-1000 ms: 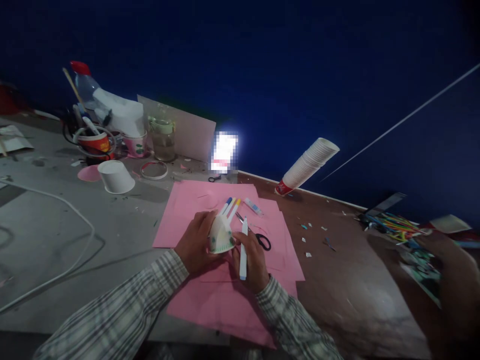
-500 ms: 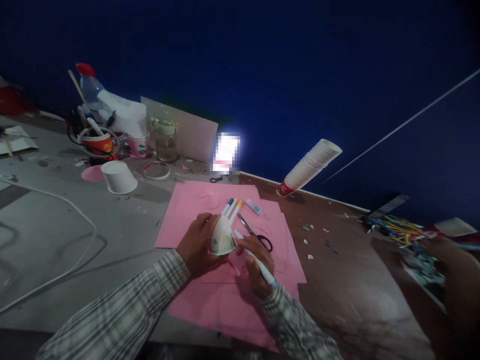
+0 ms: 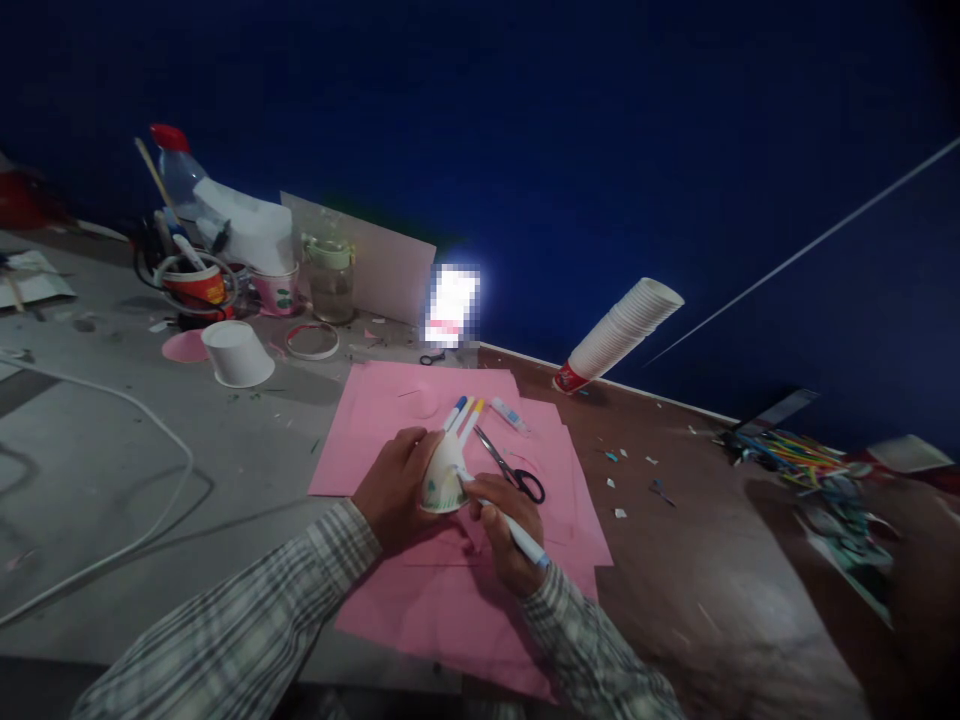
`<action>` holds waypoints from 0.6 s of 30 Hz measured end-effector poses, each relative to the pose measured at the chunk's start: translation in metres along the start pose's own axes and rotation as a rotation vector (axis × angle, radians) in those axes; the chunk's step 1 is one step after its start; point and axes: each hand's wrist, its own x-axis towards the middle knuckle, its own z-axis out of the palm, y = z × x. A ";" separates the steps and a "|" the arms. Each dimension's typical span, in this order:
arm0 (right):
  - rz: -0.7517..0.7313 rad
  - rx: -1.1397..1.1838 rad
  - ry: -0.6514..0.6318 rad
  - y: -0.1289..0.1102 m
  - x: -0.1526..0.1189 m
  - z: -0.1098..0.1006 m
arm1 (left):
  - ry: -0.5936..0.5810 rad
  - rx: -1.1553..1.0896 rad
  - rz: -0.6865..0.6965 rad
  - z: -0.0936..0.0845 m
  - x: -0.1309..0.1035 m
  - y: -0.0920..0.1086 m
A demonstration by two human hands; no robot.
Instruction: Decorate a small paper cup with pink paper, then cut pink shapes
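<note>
My left hand point(image 3: 396, 487) is closed around the side of a white paper cup point(image 3: 444, 484) with green marks on it, tilted over the pink sheets. A marker pen point(image 3: 521, 540) with a white barrel is gripped in my right hand point(image 3: 508, 525), its tip at the cup's right side. Just beyond the cup lie several capped markers point(image 3: 463, 415), with blue and yellow ends showing. Scissors point(image 3: 517, 474) with black handles rest to the right, beside a small glue tube point(image 3: 510, 414). Pink paper point(image 3: 450, 640) spreads beneath both hands.
A stack of paper cups point(image 3: 622, 330) leans at the back right. On the left stand an upturned white cup point(image 3: 238, 354), a glass jar point(image 3: 330, 280) and a pen holder point(image 3: 196, 287). A cable point(image 3: 161, 500) crosses the table. Another person's blurred arm point(image 3: 926, 570) is at far right.
The marker in my right hand has moved slightly left and its tip now meets the cup. My left hand stays in place. The other person's hand at far right has shifted.
</note>
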 end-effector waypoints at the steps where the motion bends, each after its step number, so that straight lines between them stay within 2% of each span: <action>1: -0.002 0.001 -0.001 0.000 0.000 0.000 | 0.004 0.002 0.000 0.000 0.000 0.000; 15: 0.004 0.025 -0.029 -0.004 -0.001 -0.001 | -0.002 0.023 0.002 -0.002 0.001 0.001; 18: 0.029 0.022 0.009 -0.004 -0.002 -0.001 | 0.000 0.016 0.011 -0.001 0.000 0.001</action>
